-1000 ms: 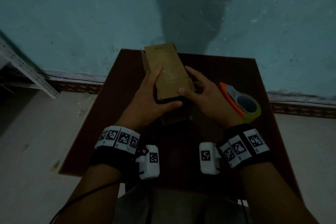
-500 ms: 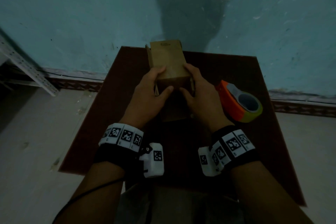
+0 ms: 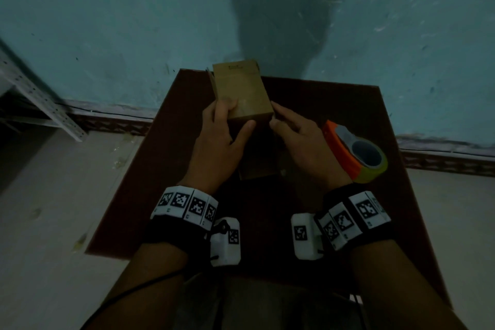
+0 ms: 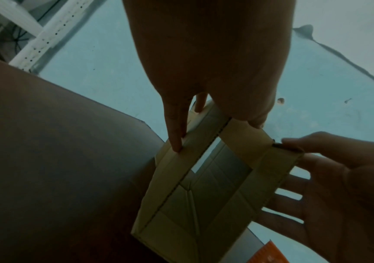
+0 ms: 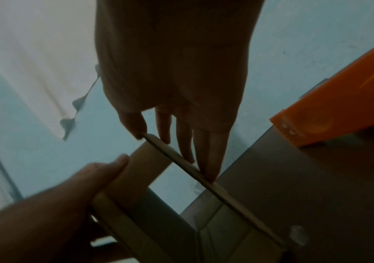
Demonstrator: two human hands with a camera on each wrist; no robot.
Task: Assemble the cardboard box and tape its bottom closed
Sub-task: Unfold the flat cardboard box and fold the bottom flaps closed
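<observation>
A small brown cardboard box (image 3: 243,88) is held above the dark red table (image 3: 160,169), opened into a tube with both ends unsealed. My left hand (image 3: 222,126) grips its left side, thumb across the near top edge and fingers along the left wall (image 4: 175,142). My right hand (image 3: 292,128) pinches the right wall, thumb on its upper edge and straight fingers against the outside (image 5: 204,160). In the left wrist view the box (image 4: 181,204) shows its hollow inside and loose flaps. An orange tape dispenser (image 3: 356,153) with a yellowish roll lies on the table just right of my right hand.
The table stands against a teal wall (image 3: 134,21). A white perforated metal shelf frame (image 3: 40,99) stands at the left by the floor. The tape dispenser's orange body (image 5: 339,106) sits close to my right wrist. Bare tabletop lies left of the box.
The box went from nearly flat under both hands to a squared-up tube. My hands shifted from its top to its two sides and moved it slightly farther from me.
</observation>
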